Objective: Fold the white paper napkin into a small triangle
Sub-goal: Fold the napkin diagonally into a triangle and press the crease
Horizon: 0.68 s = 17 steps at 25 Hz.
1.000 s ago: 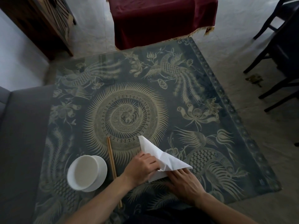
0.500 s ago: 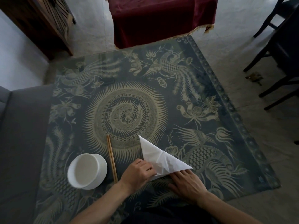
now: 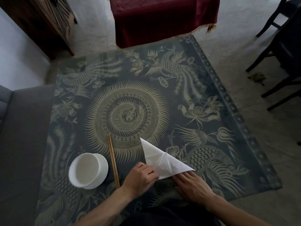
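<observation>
I am pressing the white paper napkin, already a triangle, onto the patterned tabletop near its front edge, right of the chopsticks and white bowl. My left hand is pinching the napkin's near corner with curled fingers; my right hand is lying open and flat along its lower edge. The crease is being set, I judge; next I am looking to fold it smaller, points kept aligned.

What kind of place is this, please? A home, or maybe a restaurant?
Probably a dining area at home, though a small restaurant is possible. A glass-topped table over patterned blue cloth holds a white ceramic bowl and wooden chopsticks; dark wooden chairs stand on the tiled floor.
</observation>
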Tool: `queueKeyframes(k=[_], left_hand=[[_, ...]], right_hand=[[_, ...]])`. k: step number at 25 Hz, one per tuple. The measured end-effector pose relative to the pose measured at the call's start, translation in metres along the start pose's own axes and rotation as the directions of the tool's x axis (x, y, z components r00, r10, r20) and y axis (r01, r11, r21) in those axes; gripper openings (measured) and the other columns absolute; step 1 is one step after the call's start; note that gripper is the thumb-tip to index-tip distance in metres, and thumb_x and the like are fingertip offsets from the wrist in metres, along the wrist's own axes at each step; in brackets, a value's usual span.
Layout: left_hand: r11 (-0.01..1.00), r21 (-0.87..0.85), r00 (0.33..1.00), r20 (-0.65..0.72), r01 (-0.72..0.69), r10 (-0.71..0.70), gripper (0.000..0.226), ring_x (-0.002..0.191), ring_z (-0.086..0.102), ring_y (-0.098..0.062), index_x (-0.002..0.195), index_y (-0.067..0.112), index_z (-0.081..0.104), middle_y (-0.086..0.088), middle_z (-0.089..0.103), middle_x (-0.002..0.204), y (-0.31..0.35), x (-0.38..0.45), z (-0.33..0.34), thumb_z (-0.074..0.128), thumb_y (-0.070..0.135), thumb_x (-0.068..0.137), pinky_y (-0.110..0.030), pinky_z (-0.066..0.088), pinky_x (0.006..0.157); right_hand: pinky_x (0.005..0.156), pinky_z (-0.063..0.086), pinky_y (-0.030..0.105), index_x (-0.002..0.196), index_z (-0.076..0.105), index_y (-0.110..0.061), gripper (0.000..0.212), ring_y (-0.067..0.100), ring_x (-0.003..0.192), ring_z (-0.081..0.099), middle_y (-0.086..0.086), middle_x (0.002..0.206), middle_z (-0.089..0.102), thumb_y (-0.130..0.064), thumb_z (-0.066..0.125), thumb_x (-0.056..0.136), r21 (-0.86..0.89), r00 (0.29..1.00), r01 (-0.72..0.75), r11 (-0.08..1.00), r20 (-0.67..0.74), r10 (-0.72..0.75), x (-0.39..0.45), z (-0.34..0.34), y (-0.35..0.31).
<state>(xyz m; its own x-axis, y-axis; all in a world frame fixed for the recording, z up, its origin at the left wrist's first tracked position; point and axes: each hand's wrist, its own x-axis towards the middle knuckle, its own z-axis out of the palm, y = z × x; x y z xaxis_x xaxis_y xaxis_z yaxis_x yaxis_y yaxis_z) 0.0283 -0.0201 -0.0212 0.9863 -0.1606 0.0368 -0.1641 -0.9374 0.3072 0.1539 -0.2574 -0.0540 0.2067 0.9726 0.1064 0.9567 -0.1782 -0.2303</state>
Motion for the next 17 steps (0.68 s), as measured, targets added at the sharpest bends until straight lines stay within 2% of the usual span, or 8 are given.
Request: queueKeyframes(k=[4, 7, 9, 11, 13, 15, 17], left_hand=[[0.998, -0.021, 0.999, 0.013, 0.052, -0.052, 0.009, 0.078, 0.058, -0.012, 0.088, 0.027, 0.067, 0.009, 0.062, 0.085, 0.001, -0.002, 0.003, 0.074, 0.032, 0.083, -0.028, 0.047, 0.069], [0.998, -0.018, 0.998, 0.046, 0.053, -0.052, 0.016, 0.080, 0.058, -0.011, 0.089, 0.028, 0.066, 0.009, 0.061, 0.086, -0.001, -0.004, 0.003, 0.075, 0.037, 0.080, -0.027, 0.046, 0.070], [0.999, -0.009, 0.997, 0.055, 0.050, -0.050, 0.019, 0.080, 0.058, -0.011, 0.090, 0.027, 0.065, 0.009, 0.061, 0.087, -0.001, -0.004, 0.004, 0.076, 0.039, 0.079, -0.027, 0.046, 0.071], [0.999, -0.006, 0.998, 0.049, 0.047, -0.047, 0.019, 0.079, 0.058, -0.012, 0.090, 0.027, 0.066, 0.008, 0.061, 0.087, -0.001, -0.005, 0.004, 0.077, 0.038, 0.079, -0.028, 0.047, 0.070], [1.000, 0.006, 0.999, 0.039, 0.030, -0.030, 0.016, 0.078, 0.058, -0.013, 0.091, 0.026, 0.067, 0.008, 0.061, 0.087, 0.000, -0.005, 0.005, 0.075, 0.036, 0.082, -0.028, 0.046, 0.070], [1.000, 0.020, 0.999, 0.040, 0.012, -0.012, 0.015, 0.079, 0.058, -0.012, 0.094, 0.026, 0.067, 0.008, 0.061, 0.088, 0.001, -0.007, 0.005, 0.071, 0.038, 0.085, -0.028, 0.046, 0.070], [0.999, 0.034, 0.999, 0.047, 0.011, -0.013, 0.022, 0.080, 0.057, -0.012, 0.100, 0.027, 0.067, 0.008, 0.061, 0.091, 0.001, -0.010, 0.004, 0.070, 0.042, 0.084, -0.028, 0.046, 0.072]], right_hand=[[0.089, 0.054, 0.032, 0.128, 0.062, -0.010, 0.045, 0.021, 0.107, 0.064, 0.003, 0.122, 0.067, -0.034, 0.051, 0.091, 0.013, 1.000, 0.017, 1.000, -0.013, -0.017, -0.001, -0.003, 0.003], [0.092, 0.052, 0.035, 0.130, 0.061, -0.009, 0.041, 0.022, 0.112, 0.061, 0.005, 0.128, 0.064, -0.022, 0.055, 0.092, 0.013, 0.992, 0.115, 0.993, -0.045, -0.114, -0.015, -0.009, 0.014], [0.080, 0.053, 0.035, 0.125, 0.063, -0.013, 0.033, 0.022, 0.103, 0.063, 0.002, 0.122, 0.064, -0.020, 0.055, 0.094, 0.064, 0.988, 0.130, 0.990, -0.093, -0.123, -0.023, -0.016, 0.020], [0.073, 0.046, 0.034, 0.125, 0.060, -0.017, 0.035, 0.022, 0.095, 0.061, -0.001, 0.114, 0.063, -0.020, 0.058, 0.091, 0.070, 0.993, 0.060, 0.996, -0.102, -0.052, -0.021, -0.019, 0.020], [0.087, 0.043, 0.036, 0.134, 0.055, -0.015, 0.049, 0.025, 0.112, 0.059, 0.003, 0.127, 0.061, -0.024, 0.059, 0.087, 0.007, 0.995, -0.041, 0.999, -0.093, 0.041, -0.013, -0.012, 0.012], [0.104, 0.034, 0.043, 0.142, 0.049, -0.009, 0.061, 0.029, 0.135, 0.044, 0.009, 0.147, 0.048, -0.035, 0.057, 0.087, -0.025, 0.996, -0.087, 0.996, -0.029, 0.086, -0.007, -0.004, 0.004], [0.110, 0.025, 0.046, 0.146, 0.041, -0.006, 0.070, 0.029, 0.142, 0.032, 0.013, 0.155, 0.034, -0.045, 0.053, 0.089, -0.041, 0.994, -0.081, 0.996, 0.065, 0.083, -0.005, -0.002, 0.001]])
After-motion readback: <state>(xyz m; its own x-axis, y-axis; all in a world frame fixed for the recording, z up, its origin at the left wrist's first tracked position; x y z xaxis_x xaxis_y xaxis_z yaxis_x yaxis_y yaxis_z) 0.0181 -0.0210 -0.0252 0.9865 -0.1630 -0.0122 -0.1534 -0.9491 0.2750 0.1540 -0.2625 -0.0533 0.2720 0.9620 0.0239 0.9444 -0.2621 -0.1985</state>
